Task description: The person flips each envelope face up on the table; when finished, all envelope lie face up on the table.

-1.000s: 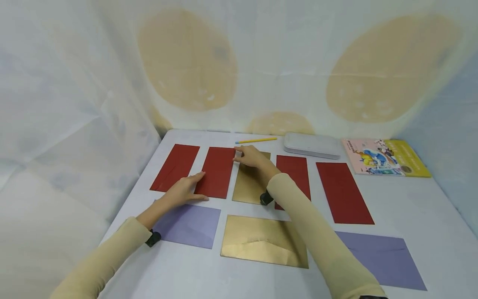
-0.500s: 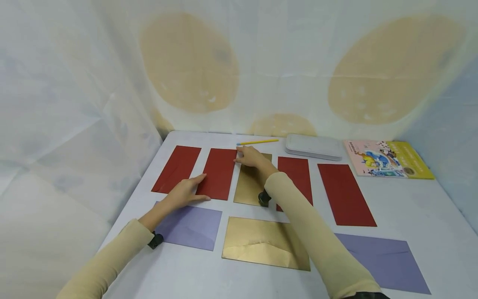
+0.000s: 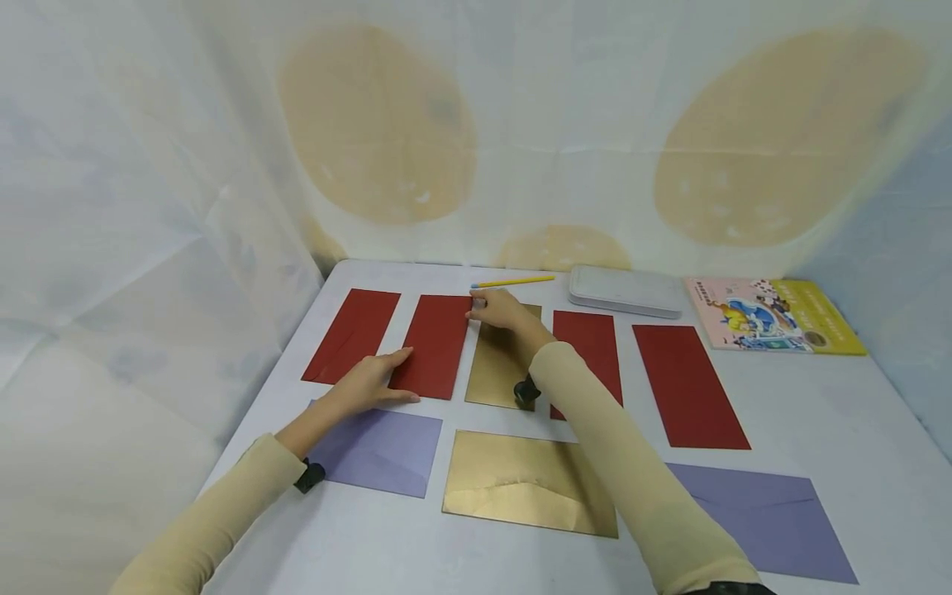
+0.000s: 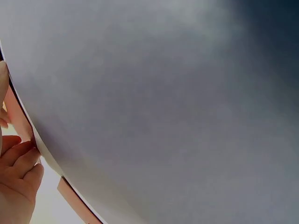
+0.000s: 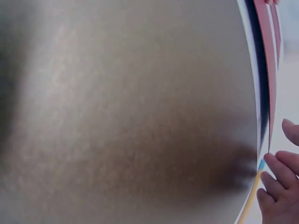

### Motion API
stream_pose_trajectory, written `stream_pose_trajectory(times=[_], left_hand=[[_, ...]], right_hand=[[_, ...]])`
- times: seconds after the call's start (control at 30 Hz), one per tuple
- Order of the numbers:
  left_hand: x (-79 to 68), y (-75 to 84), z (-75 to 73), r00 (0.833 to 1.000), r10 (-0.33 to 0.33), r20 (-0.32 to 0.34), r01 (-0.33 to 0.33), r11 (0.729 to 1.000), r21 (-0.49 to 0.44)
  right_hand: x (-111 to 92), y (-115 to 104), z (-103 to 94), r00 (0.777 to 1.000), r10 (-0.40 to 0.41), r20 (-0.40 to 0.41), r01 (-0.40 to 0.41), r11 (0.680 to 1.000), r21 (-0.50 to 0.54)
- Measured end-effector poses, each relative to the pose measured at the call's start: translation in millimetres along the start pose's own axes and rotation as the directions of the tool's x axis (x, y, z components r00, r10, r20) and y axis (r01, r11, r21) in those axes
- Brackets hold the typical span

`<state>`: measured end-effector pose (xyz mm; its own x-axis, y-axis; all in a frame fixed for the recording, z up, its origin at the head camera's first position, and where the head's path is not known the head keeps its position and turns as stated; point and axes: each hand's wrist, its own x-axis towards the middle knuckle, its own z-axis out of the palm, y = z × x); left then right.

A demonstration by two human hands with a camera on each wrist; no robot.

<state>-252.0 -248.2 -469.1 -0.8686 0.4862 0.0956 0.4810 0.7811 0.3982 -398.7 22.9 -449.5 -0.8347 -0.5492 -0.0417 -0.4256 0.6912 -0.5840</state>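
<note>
In the head view, my left hand rests at the lower left of a red envelope, second from the left in the far row. Its fingertips touch the left edge, and the thumb lies by the bottom edge. My right hand reaches over a gold envelope, with fingertips at the red envelope's upper right corner. The right wrist view shows those fingers fairly straight beside the red edge. In the left wrist view, the left fingers lie along a reddish edge. The envelope lies flat.
More red envelopes lie along the far row. Nearer are a lavender envelope, a gold one and another lavender one. A yellow pencil, a pale flat case and a picture book line the back.
The red envelope between my hands has turned very slightly, its bottom edge shifting a little left. Both hands keep nearly the same places.
</note>
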Motion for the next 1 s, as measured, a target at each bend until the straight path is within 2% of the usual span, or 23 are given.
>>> stream_pose_trajectory(times=[0.23, 0.4, 0.67, 1.0], left_hand=[[1.9, 0.2, -0.5, 1.000, 0.016, 0.000, -0.016, 1.000, 0.008], [2.0, 2.2, -1.7, 1.000, 0.022, 0.009, -0.022, 1.000, -0.010], [3.0, 1.7, -6.7, 0.998, 0.036, 0.049, -0.030, 0.992, -0.119], [3.5, 6.3, -9.8, 0.994, 0.023, 0.106, 0.009, 0.955, -0.296]], right_hand=[[-9, -1, -9.2, 0.998, -0.013, -0.066, 0.024, 0.984, 0.175], [-16, -4, -13.9, 0.992, -0.046, -0.118, 0.067, 0.981, 0.180], [-21, -10, -22.1, 0.972, -0.047, -0.229, 0.095, 0.975, 0.203], [-19, -22, -34.1, 0.931, -0.053, -0.361, 0.140, 0.965, 0.220]])
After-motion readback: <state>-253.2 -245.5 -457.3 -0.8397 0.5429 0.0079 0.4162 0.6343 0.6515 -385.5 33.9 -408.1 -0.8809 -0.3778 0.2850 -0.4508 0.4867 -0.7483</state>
